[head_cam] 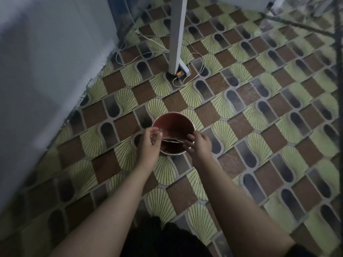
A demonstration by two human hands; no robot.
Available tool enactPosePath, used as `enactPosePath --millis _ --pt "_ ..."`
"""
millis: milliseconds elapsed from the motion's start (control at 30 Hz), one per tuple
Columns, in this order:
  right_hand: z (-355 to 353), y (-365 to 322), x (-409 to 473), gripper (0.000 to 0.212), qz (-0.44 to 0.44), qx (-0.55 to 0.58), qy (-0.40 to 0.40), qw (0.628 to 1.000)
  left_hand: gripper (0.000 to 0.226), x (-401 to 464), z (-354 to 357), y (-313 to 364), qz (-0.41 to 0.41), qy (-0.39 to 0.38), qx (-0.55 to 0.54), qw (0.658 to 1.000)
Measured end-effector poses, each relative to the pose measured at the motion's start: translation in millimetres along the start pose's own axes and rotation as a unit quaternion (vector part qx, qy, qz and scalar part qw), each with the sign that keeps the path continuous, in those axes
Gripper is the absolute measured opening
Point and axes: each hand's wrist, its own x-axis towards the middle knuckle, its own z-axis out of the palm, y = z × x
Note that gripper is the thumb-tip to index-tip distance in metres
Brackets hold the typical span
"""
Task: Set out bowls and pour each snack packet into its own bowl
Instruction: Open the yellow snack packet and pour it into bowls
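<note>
A round bowl (173, 125), red inside with a pale metal rim, stands on the patterned floor. Over its near half my two hands hold a thin snack packet (171, 140), seen edge-on as a silvery strip; its contents are not visible. My left hand (149, 145) pinches the packet's left end with curled fingers. At the packet's right end, my right hand (199, 145) grips it with the fingertips. The picture is dim and slightly blurred, so nothing can be made out falling into the bowl.
A white upright post (176, 34) stands on the floor beyond the bowl, with an orange-marked base (179, 73) and loose white cables (196, 71) around it. A grey wall (46, 62) runs along the left. Dark cloth (163, 238) fills the bottom edge.
</note>
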Motion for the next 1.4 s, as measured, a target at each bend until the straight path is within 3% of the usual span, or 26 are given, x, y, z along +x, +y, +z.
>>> enactPosePath --millis 200,400,567,700,867,1167,1400 --pt "14 -113 -182 0.018 -0.152 -0.045 -0.036 0.987 0.012 -98 -46 158 0.096 0.045 -0.074 0.992" --pt "49 -200 -359 0.014 -0.258 -0.002 -0.219 0.941 0.009 -204 -127 297 0.238 0.195 -0.139 0.941" --pt "103 -221 -474 0.015 -0.312 -0.057 -0.358 0.878 0.014 -265 -234 341 0.284 0.324 -0.139 0.891" --pt "157 -195 -546 0.017 -0.32 -0.115 -0.451 0.826 0.017 -308 -325 329 0.27 0.427 -0.137 0.852" --pt "222 -128 -626 0.016 -0.307 -0.157 -0.551 0.76 0.011 -366 -432 287 0.243 0.558 -0.162 0.777" --pt "314 30 -749 0.018 -0.296 -0.22 -0.649 0.666 0.013 -470 -597 186 0.223 0.705 -0.153 0.656" --pt "374 143 -815 0.018 -0.328 -0.282 -0.676 0.597 0.024 -514 -695 106 0.162 0.745 -0.155 0.628"
